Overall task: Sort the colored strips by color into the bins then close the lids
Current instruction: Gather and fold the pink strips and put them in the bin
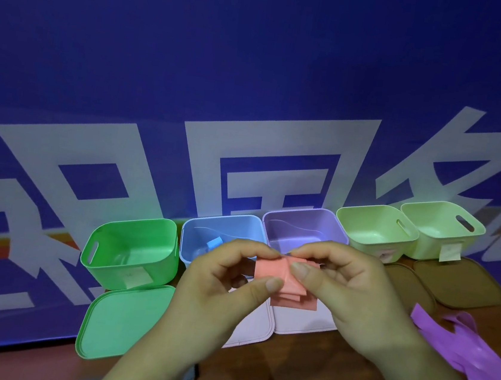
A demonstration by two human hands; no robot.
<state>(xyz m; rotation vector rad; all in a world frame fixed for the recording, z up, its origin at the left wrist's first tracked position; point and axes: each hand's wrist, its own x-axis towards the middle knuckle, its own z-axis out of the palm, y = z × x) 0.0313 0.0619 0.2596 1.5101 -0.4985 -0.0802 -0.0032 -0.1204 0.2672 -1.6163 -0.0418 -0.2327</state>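
Blue banner [259, 50], white characters; pink strips [271, 270] in hands [216, 283] [356, 295]

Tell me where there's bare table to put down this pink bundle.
Bare wood shows in front of the pale lid, between your forearms, and in front of the green lid. Crowded: bins and lids behind, purple strips right.
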